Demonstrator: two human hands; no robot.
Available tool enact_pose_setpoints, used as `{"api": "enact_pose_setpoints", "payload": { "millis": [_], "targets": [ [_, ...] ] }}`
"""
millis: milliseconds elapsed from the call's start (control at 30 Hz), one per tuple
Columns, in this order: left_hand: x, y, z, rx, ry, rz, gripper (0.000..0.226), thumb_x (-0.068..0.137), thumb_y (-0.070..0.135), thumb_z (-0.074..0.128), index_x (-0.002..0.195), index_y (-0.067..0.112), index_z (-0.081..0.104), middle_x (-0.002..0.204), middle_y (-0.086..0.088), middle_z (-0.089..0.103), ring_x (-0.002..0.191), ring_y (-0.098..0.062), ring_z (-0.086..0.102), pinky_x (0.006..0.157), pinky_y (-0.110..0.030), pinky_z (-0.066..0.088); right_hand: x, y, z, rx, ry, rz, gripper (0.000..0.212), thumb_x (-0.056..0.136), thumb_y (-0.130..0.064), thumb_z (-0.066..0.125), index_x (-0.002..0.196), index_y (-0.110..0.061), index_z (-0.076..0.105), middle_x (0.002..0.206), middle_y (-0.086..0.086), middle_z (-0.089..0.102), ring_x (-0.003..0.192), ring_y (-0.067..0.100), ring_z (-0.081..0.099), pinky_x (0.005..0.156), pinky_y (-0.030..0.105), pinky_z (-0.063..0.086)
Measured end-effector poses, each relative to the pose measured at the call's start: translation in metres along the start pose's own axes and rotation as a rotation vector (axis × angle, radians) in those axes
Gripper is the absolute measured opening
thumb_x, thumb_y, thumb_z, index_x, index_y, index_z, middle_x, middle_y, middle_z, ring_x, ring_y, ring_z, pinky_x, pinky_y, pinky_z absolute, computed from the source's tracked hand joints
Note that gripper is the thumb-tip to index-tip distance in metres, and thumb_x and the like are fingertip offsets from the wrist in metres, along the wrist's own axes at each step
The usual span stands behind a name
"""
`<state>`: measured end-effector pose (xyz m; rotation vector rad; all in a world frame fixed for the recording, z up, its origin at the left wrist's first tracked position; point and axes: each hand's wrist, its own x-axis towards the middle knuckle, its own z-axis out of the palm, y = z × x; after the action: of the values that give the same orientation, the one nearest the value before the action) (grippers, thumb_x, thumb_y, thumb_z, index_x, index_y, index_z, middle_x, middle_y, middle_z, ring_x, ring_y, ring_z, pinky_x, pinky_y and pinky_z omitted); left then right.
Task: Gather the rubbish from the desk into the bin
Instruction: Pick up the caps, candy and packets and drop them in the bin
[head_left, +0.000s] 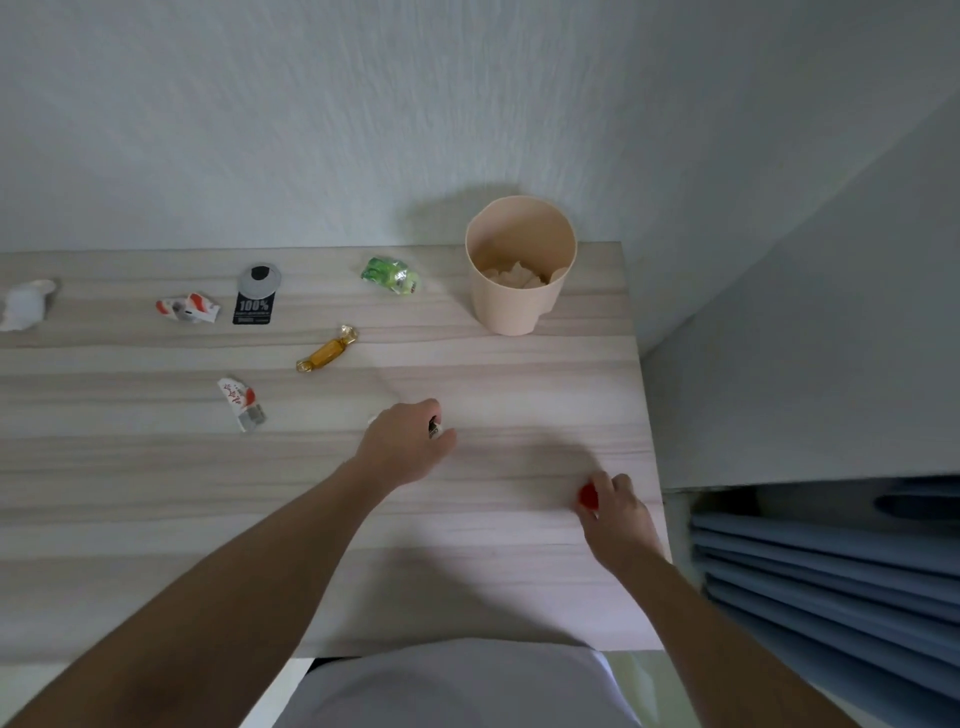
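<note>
While scraps of light, crinkly wrapper (327, 349) are lying beyond the left hand (402, 441), that hand is closing on a small piece and the right hand (615, 512) is pinching something red (588, 495) on the desk (156, 493). Each looks easy to nip by an edge. Ahead of both hands, the beige bin (519, 306) is standing upright, already holding pale crumpled paper.
</note>
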<state>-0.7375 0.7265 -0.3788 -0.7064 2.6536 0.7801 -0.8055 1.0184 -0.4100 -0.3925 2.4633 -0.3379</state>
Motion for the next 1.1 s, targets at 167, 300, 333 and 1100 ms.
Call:
{"api": "enact_pose_setpoints", "payload": {
  "millis": [167,300,333,1100],
  "targets": [
    [-0.016,-0.016,-0.010,-0.022,0.019,-0.085,0.031,0.082,0.046,0.055,0.072,0.019,0.044,0.062,0.001,0.054,0.062,-0.021,0.052,0.052,-0.030,0.034,0.004,-0.021,-0.007,0.053,-0.008,-0.058,0.021,0.089,-0.031,0.057,0.105,-0.023,0.046,0.100,0.000,0.048,0.080,0.018,0.054,0.068,0.027,0.047],
    [-0.030,-0.032,-0.023,-0.037,0.082,-0.156,0.036,0.082,0.046,0.057,0.073,0.012,0.048,0.062,0.000,0.054,0.058,-0.018,0.049,0.049,-0.029,0.031,0.011,-0.052,-0.016,0.019,0.001,-0.108,0.012,0.082,-0.017,0.056,0.081,-0.019,0.045,0.081,0.000,0.051,0.067,0.014,0.051,0.056,0.024,0.041],
    [-0.033,-0.037,-0.027,-0.050,0.095,-0.170,0.034,0.082,0.044,0.057,0.074,0.012,0.050,0.063,-0.001,0.055,0.059,-0.019,0.050,0.050,-0.030,0.032,0.014,-0.061,-0.018,0.004,0.009,-0.122,0.012,0.082,-0.014,0.055,0.078,-0.018,0.045,0.078,0.001,0.051,0.065,0.015,0.051,0.054,0.024,0.039],
    [-0.018,-0.216,-0.085,-0.349,0.291,-0.367,0.015,0.090,0.018,0.053,0.103,0.013,0.047,0.081,-0.005,0.059,0.076,-0.028,0.055,0.068,-0.034,0.040,0.097,-0.299,0.014,-0.155,-0.080,-0.482,0.049,0.093,-0.028,0.055,0.138,-0.027,0.034,0.069,-0.006,0.054,0.075,0.021,0.059,0.075,0.037,0.051]
  ]
}}
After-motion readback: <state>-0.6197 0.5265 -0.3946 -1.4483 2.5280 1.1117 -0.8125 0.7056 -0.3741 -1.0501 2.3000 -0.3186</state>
